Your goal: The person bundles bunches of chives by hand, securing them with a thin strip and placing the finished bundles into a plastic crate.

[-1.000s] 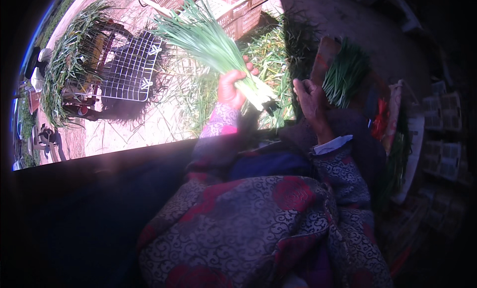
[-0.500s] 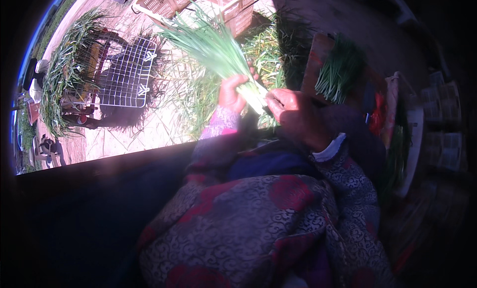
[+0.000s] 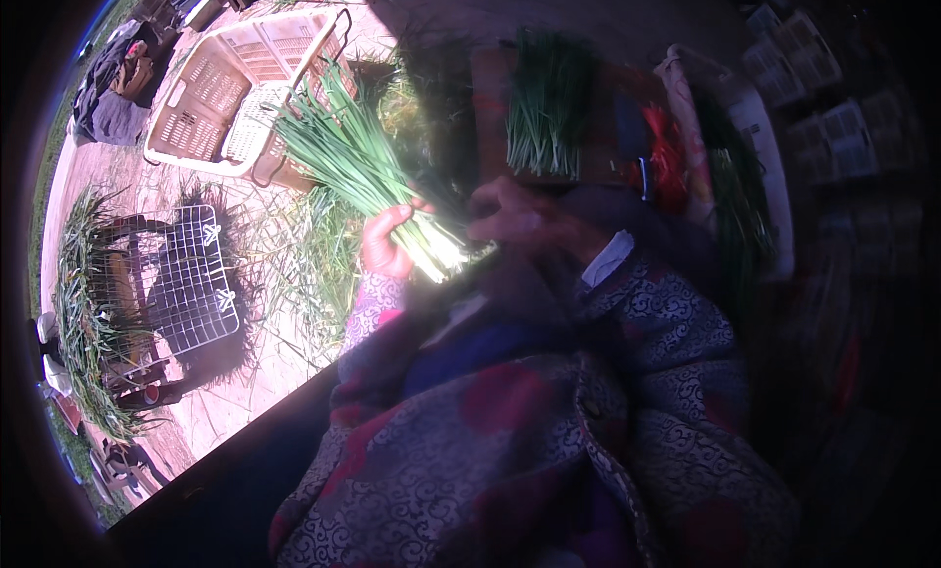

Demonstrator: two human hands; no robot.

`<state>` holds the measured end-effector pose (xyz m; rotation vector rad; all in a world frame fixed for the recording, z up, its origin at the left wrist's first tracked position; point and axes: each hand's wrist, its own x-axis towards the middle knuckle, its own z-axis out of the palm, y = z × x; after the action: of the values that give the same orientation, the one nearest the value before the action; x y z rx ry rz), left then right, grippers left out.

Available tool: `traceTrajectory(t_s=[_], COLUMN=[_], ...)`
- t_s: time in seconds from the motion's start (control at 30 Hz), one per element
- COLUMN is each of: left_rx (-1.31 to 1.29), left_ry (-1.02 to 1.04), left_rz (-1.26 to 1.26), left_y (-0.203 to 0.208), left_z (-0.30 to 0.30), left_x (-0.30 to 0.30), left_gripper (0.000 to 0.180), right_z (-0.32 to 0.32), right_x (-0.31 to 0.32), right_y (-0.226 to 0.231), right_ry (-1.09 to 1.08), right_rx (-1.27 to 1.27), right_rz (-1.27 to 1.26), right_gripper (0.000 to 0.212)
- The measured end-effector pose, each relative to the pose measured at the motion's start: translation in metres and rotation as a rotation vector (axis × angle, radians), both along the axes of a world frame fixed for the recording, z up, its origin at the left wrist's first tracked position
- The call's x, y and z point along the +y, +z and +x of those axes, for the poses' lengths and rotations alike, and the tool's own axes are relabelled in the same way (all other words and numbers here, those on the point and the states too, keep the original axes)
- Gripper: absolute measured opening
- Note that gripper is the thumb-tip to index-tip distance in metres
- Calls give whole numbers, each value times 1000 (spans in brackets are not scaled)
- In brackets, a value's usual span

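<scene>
Grips a bunch of green stalks in the left hand, near the pale ends, with leaves fanned beyond the fist. Holds the right hand just beside those ends with curled fingers; too dark and blurred to tell whether pinching anything. Could shed outer stalks through a slack left-hand grip, or bruise them through too tight a squeeze. Could also snag leaf tips on the pale slotted crate beyond the left hand, being so near its corner; cannot tell whether touching. Could misjudge a pinch with the right fingers because of deep shadow beside glare. Shows slotted walls and floor inside the crate. Seems to contain long green leaves in the white-sided bin right of the right hand.
</scene>
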<state>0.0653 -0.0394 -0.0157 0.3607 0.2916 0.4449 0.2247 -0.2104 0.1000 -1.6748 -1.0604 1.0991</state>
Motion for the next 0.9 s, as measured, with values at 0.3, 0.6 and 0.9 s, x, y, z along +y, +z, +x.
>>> traceTrajectory(t_s=[0.3, 0.6, 0.9], left_rx=[-67, 289, 338], left_ry=[-1, -111, -86], left_rz=[-104, 449, 650], left_y=[-1, -16, -53], left_z=[40, 152, 253], left_x=[24, 22, -13], left_gripper=[41, 42, 29], right_z=[172, 221, 210], right_x=[-103, -40, -28], right_y=[81, -100, -138], right_ry=[-612, -623, -414], right_rx=[60, 40, 58], right_rz=[-57, -187, -200], right_gripper=[14, 17, 28])
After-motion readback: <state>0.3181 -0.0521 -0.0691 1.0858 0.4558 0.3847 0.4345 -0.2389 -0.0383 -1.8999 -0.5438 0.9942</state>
